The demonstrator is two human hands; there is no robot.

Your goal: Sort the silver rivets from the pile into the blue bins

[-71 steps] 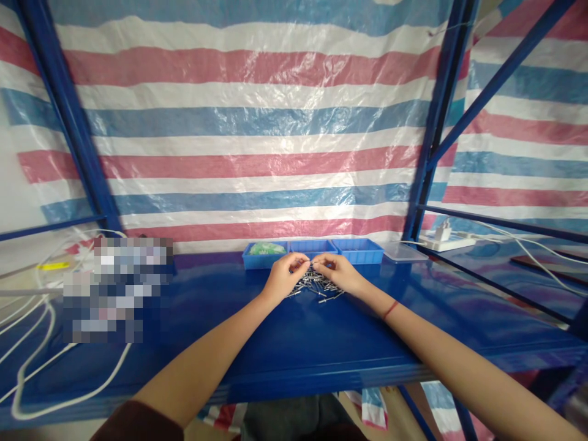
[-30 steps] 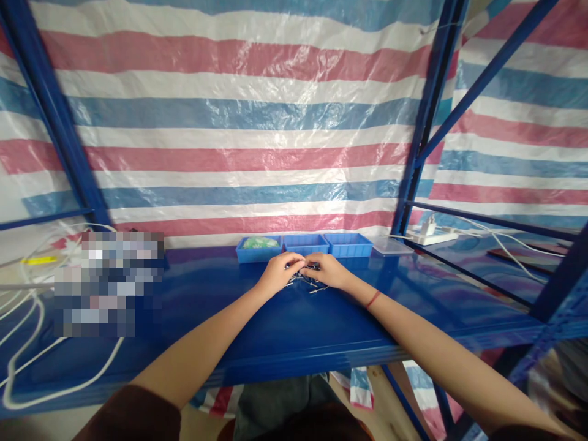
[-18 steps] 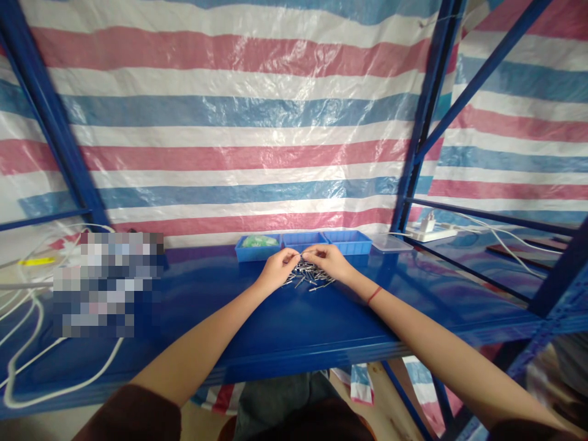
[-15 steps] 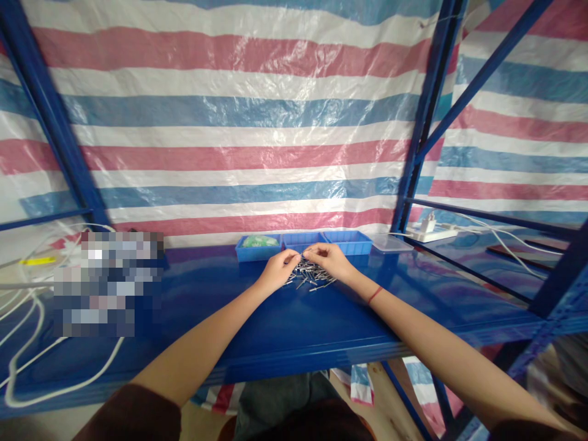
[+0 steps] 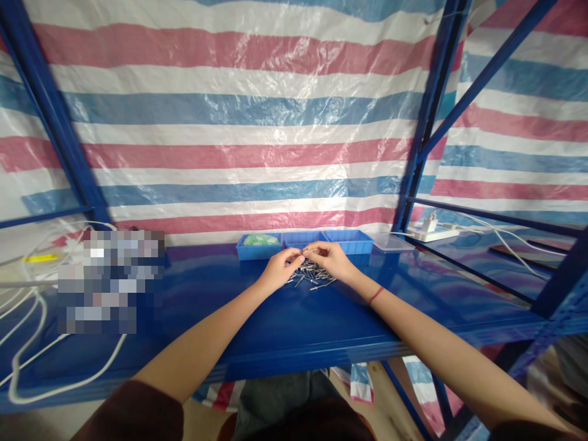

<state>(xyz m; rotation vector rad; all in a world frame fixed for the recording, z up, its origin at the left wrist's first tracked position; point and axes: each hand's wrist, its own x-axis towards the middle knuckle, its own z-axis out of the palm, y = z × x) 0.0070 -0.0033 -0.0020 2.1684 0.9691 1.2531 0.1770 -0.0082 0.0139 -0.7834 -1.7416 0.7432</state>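
A loose pile of thin silvery metal pieces, pin-like in shape and resembling blind rivets (image 5: 316,278), lies on the blue tabletop (image 5: 294,331). Above its far side my left hand (image 5: 281,269) and my right hand (image 5: 328,258) meet with their fingertips together. Each has thumb and fingers pinched. Whatever is between them is too small and too covered to make out. Right behind the hands stand three blue bins in a row. The left bin (image 5: 260,252) holds green plastic bags (image 5: 261,239); the middle bin (image 5: 304,237) is partly hidden by my hands.
The right bin (image 5: 350,246) has a clear plastic lid (image 5: 393,244) beside it. Farther right lies a white power strip (image 5: 436,234) with cables. White cables (image 5: 68,392) and a blurred-out patch occupy the left. Blue posts (image 5: 425,122) and a striped tarp (image 5: 239,135) enclose the bench.
My hands stay pinched together over the pile with only a slight shift of the fingers. The view has moved very slightly.
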